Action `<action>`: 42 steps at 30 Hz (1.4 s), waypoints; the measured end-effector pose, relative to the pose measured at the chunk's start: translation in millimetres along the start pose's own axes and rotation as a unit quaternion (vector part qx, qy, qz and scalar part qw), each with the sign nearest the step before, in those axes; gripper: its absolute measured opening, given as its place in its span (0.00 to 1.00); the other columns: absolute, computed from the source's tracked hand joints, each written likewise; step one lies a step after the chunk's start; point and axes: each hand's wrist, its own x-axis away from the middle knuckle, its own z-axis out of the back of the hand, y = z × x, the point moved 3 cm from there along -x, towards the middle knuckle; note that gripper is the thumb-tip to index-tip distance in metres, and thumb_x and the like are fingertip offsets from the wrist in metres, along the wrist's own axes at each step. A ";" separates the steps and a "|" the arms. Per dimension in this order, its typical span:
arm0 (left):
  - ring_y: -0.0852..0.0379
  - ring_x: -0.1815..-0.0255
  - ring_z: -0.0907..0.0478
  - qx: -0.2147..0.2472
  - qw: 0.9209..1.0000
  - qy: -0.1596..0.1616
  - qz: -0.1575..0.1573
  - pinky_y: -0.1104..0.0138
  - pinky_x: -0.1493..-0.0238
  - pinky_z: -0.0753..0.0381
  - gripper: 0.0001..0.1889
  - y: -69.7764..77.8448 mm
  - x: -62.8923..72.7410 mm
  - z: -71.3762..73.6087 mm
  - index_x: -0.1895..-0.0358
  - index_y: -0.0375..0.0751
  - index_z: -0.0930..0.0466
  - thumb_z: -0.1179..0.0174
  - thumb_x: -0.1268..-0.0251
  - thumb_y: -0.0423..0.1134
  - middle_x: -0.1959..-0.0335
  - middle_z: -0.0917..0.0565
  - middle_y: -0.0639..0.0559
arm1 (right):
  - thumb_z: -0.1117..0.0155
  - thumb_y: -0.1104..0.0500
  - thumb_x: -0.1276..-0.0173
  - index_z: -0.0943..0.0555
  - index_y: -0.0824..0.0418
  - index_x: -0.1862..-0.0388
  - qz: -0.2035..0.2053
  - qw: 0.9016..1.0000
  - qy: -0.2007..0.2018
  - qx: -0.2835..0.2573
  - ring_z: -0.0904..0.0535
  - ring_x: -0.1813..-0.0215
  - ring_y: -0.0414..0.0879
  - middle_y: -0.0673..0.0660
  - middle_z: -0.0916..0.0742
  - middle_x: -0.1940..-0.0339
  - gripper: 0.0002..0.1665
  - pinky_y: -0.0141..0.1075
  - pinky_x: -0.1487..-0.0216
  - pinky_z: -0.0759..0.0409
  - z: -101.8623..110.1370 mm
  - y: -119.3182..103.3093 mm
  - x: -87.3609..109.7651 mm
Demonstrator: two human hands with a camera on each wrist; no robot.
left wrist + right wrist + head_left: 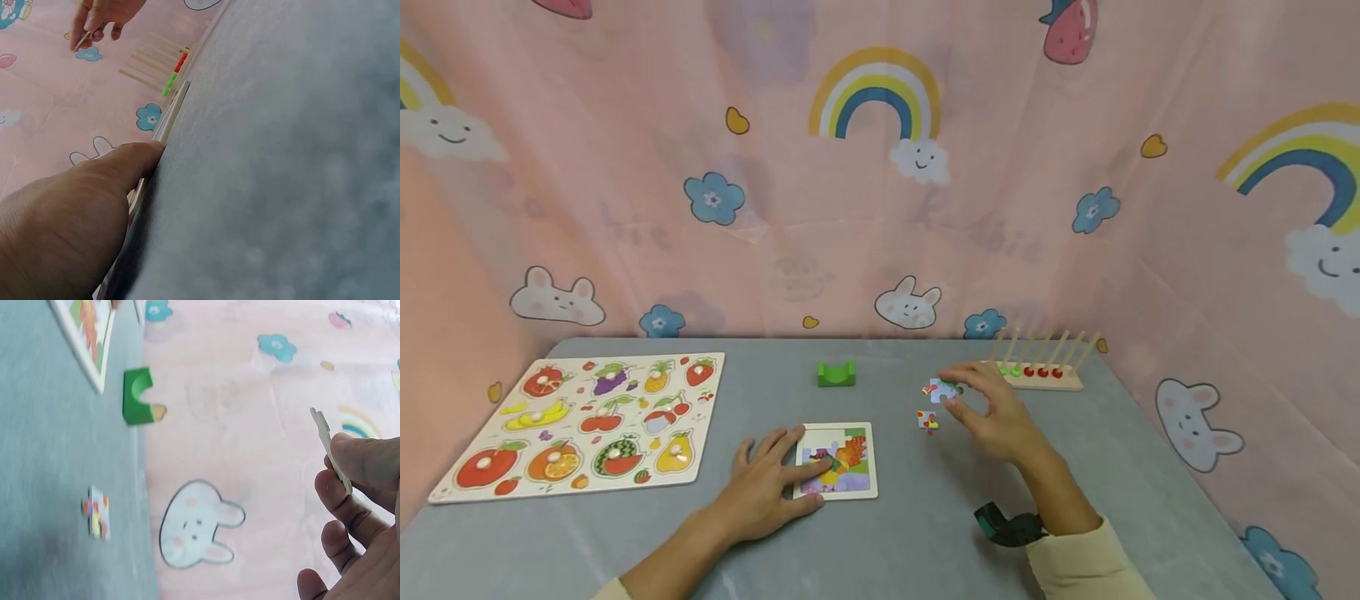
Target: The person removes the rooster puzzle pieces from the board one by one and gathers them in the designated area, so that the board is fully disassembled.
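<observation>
Pink curtain, right fingers pinching jigsaw piece, print in head view only; left fingers spread

Grey tabletop bearing, at left, a flat fruit board and, near the middle, a framed jigsaw tray. Beyond the tray stands a notched green block; to the tray's right lies a loose jigsaw piece, with a pegged bead stand toward the rear right.

Open gap between tray and loose piece, green block behind tray
</observation>
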 end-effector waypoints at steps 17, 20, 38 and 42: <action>0.37 0.29 0.47 0.003 1.000 -0.004 -0.005 0.33 0.41 0.60 0.25 2.8 -3.3 -0.6 0.38 0.65 0.22 0.40 0.39 0.62 0.28 0.39 0.42 | 0.37 0.68 0.33 0.21 0.66 0.43 -0.096 0.995 -0.014 0.016 0.29 0.43 0.57 0.62 0.20 0.44 0.19 0.61 0.49 0.34 25.3 57.9 25.0; 0.37 0.29 0.47 0.002 1.000 -0.004 -0.006 0.33 0.41 0.60 0.25 3.2 -3.5 -0.5 0.38 0.64 0.22 0.40 0.39 0.62 0.28 0.39 0.41 | 0.37 0.66 0.33 0.21 0.64 0.42 -0.091 0.996 -0.016 0.019 0.28 0.44 0.55 0.60 0.19 0.44 0.19 0.58 0.51 0.32 26.4 64.8 28.6; 0.37 0.29 0.47 0.001 1.000 -0.005 0.002 0.34 0.40 0.60 0.25 0.8 -0.7 0.9 0.38 0.65 0.22 0.40 0.39 0.61 0.28 0.40 0.42 | 0.35 0.69 0.36 0.20 0.67 0.45 -0.119 0.992 -0.032 0.006 0.24 0.52 0.55 0.60 0.17 0.48 0.19 0.53 0.52 0.28 1.8 99.6 40.6; 0.37 0.29 0.47 0.002 1.000 -0.006 0.004 0.34 0.40 0.60 0.25 0.1 0.0 0.8 0.38 0.66 0.22 0.40 0.39 0.61 0.27 0.40 0.42 | 0.36 0.70 0.36 0.19 0.66 0.46 -0.124 0.991 -0.037 0.018 0.24 0.51 0.54 0.58 0.16 0.49 0.18 0.53 0.51 0.29 -0.8 100.9 41.3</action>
